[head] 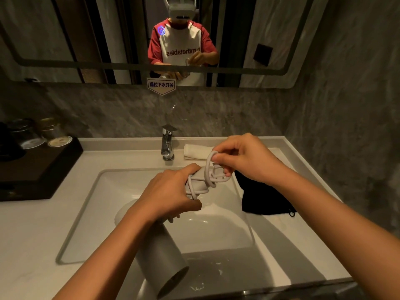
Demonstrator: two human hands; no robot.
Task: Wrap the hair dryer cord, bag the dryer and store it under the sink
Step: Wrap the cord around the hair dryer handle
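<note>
A pale grey hair dryer (161,258) hangs over the sink basin (112,191), its barrel pointing down toward me. My left hand (171,193) grips its handle, where several turns of grey cord (206,182) are wound. My right hand (242,156) pinches a loop of that cord just above the handle's end. A black fabric bag (264,198) lies flat on the counter at the right of the basin, partly behind my right wrist.
A chrome faucet (167,144) stands behind the basin with a folded white towel (195,151) beside it. A dark tray (36,167) with glass jars sits at the left. A mirror (65,35) and grey stone walls close in the back and right.
</note>
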